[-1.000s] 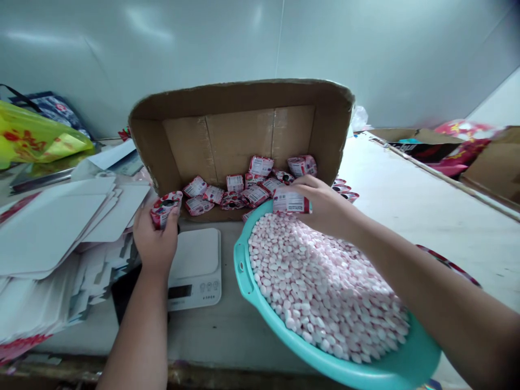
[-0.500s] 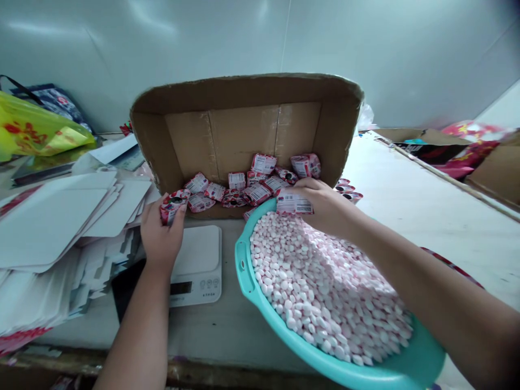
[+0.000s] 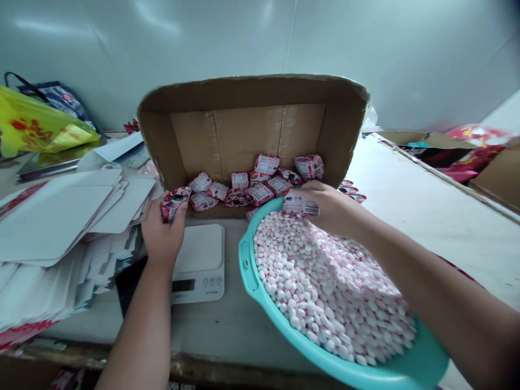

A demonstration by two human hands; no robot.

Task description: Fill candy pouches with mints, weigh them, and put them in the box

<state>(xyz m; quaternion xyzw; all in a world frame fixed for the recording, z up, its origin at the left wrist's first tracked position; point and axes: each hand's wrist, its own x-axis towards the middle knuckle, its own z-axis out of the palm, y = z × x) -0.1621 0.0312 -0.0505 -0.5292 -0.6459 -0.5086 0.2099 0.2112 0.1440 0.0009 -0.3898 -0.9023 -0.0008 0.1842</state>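
Observation:
My left hand is closed around a small red and white packet, held above the white digital scale. Over the far rim of the teal basin, my right hand grips another small packet with a barcode label. The basin is heaped with small pink and white tablets. Behind both hands a cardboard box lies on its side, and several filled red and white packets are piled in it.
Stacks of flat white card blanks lie to the left, with a yellow plastic bag behind them. At the right, a white tabletop runs back to more cardboard boxes and red wrappers. The bench's front edge is just below the scale.
Both hands have hardly moved and keep their packets; the right hand with its packet has sunk a little lower onto the tablets. The view has drifted slightly to the left.

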